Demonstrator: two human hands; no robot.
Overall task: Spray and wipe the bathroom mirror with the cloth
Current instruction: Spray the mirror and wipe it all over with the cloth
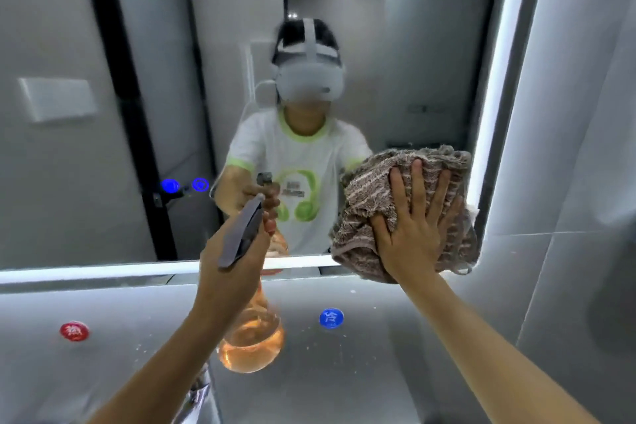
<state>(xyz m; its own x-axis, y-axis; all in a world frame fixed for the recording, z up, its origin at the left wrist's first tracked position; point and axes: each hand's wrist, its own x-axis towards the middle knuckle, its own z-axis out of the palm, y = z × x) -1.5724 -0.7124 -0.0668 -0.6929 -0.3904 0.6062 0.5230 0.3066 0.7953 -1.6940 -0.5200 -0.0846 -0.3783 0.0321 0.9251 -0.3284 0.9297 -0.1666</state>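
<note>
Left hand [230, 262] wrapped tight round the neck of the spray bottle [253, 337], long axis running upright with a slight tilt, orange belly hanging low and grey nozzle aimed up and away at the mirror [430, 62]. Right hand [411, 227] spread flat, fingers open, pressing the bunched brown striped cloth [371, 182] against the glass at the lower right corner, just beside the lit strip [495, 96]. Grey wall panel below with a red sticker [74, 331] and blue sticker [331, 318], pale tile off to the right
</note>
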